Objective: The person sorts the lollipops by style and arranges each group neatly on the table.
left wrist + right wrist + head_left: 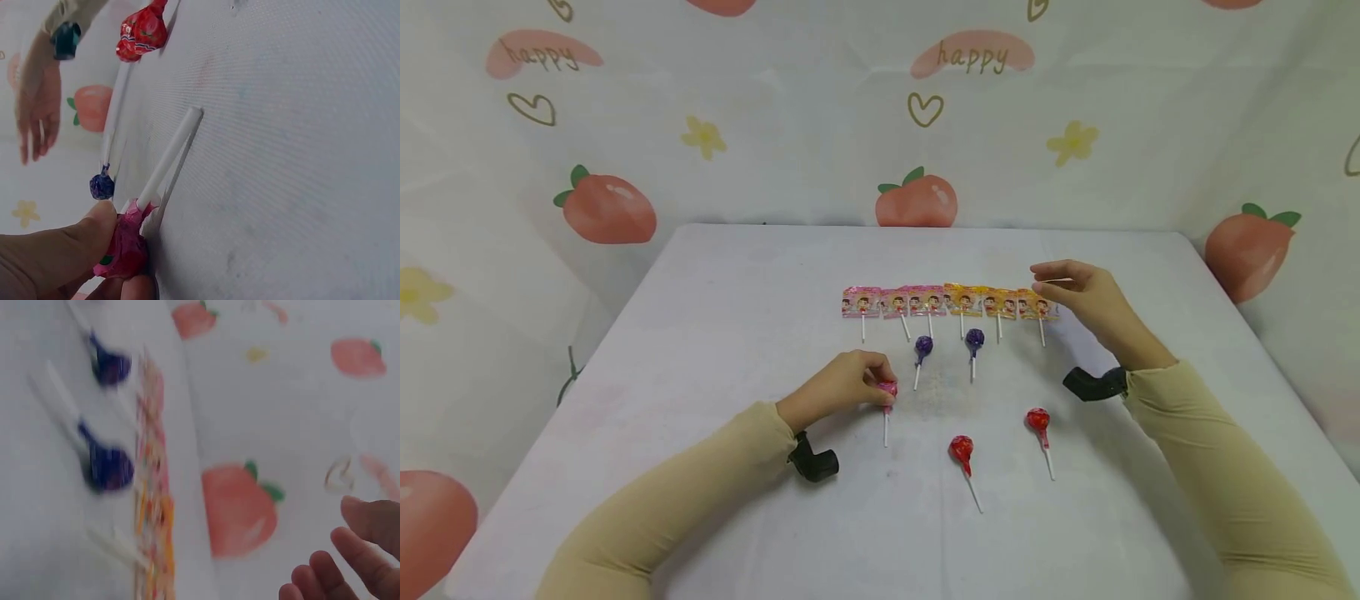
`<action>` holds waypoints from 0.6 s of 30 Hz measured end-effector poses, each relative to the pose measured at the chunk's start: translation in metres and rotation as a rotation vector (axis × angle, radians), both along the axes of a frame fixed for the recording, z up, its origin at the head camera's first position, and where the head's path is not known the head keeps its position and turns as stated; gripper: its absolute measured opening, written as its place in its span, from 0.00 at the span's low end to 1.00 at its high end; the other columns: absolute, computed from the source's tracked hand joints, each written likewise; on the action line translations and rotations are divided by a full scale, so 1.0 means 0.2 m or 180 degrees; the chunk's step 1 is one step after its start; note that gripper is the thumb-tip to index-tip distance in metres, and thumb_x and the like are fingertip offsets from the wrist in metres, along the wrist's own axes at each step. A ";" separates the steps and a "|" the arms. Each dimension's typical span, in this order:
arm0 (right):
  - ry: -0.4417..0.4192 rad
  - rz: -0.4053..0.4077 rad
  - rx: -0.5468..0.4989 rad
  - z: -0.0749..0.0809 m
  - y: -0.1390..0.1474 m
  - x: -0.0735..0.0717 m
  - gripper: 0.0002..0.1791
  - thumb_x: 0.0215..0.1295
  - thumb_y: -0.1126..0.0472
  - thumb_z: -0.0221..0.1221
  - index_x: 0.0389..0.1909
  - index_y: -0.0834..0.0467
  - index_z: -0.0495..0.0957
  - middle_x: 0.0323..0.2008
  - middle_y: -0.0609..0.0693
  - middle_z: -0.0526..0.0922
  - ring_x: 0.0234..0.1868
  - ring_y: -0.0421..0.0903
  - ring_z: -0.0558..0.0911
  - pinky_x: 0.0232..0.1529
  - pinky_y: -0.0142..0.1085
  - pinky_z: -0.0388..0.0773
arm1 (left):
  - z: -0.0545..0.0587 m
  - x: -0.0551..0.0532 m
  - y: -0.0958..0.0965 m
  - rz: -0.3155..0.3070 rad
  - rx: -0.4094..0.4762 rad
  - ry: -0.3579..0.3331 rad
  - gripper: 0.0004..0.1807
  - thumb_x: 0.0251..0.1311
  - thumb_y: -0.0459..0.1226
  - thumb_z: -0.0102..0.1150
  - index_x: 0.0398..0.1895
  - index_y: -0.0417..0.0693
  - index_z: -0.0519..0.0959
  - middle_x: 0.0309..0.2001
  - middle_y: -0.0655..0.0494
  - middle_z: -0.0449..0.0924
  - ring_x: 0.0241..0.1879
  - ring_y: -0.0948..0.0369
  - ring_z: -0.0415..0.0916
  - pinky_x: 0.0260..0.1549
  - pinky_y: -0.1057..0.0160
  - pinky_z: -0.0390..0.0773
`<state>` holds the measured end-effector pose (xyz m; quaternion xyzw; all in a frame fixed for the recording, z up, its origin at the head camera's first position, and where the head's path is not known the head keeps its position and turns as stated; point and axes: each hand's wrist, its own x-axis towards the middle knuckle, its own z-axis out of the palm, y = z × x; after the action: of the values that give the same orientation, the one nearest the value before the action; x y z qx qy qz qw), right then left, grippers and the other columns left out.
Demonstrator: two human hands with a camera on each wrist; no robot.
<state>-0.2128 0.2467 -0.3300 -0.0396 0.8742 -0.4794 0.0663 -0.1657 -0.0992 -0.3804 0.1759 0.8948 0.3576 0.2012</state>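
Between thumb and fingers my left hand (pixel 850 379) pinches the wrapped head of a pink lollipop (pixel 128 247); its white stick points toward the table's front. My right hand (pixel 1086 300) is raised with loosely extended fingers near the right end of the packet row, holding nothing; the right wrist view shows its fingers (pixel 331 569) apart from everything. Two purple lollipops (pixel 923 346) (pixel 974 340) lie below the row. Closer to the front are two red lollipops (pixel 961 450) (pixel 1038 421), sticks pointing forward.
A row of flat-wrapped lollipops runs across the table's middle, pink packets (pixel 861 302) on the left and orange packets (pixel 962 300) on the right. The white table (pixel 760 275) ends at a fruit-printed backdrop (pixel 820 125). Black wrist cameras (pixel 812 462) sit at both cuffs.
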 end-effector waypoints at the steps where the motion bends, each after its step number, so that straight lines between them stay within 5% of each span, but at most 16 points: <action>1: 0.0079 0.0055 0.0021 0.02 -0.03 0.04 0.30 0.67 0.45 0.57 0.64 0.60 0.70 0.63 0.60 0.72 0.55 0.42 0.74 0.63 0.55 0.65 | 0.00 0.00 0.00 0.0003 -0.0001 -0.0003 0.08 0.50 0.36 0.73 0.31 0.50 0.81 0.34 0.60 0.82 0.33 0.65 0.74 0.33 0.67 0.71; 8: 0.0376 0.0563 -0.0109 0.02 -0.20 0.25 0.22 0.67 0.55 0.60 0.57 0.63 0.75 0.58 0.59 0.77 0.53 0.45 0.79 0.48 0.24 0.74 | 0.00 0.00 0.00 0.0015 0.0006 -0.0015 0.08 0.50 0.36 0.72 0.31 0.49 0.81 0.33 0.60 0.82 0.33 0.64 0.74 0.32 0.67 0.71; 13: 0.0276 0.0977 -0.0438 -0.07 -0.27 0.38 0.20 0.65 0.62 0.61 0.55 0.66 0.75 0.57 0.62 0.77 0.56 0.60 0.78 0.50 0.29 0.77 | 0.00 0.00 0.00 0.0010 0.0009 -0.0021 0.08 0.50 0.36 0.72 0.31 0.49 0.81 0.34 0.59 0.82 0.33 0.64 0.74 0.32 0.68 0.71; 18: 0.0082 0.1244 -0.0609 -0.19 -0.30 0.47 0.20 0.63 0.63 0.63 0.54 0.67 0.76 0.54 0.63 0.79 0.55 0.62 0.78 0.51 0.31 0.77 | 0.01 0.01 0.00 0.0008 0.0010 -0.0035 0.08 0.51 0.36 0.72 0.31 0.49 0.81 0.34 0.59 0.82 0.33 0.64 0.74 0.31 0.67 0.71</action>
<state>-0.1185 0.1858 -0.3678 -0.2206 0.8011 -0.5377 0.1428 -0.1642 -0.0997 -0.3790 0.1731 0.8934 0.3602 0.2054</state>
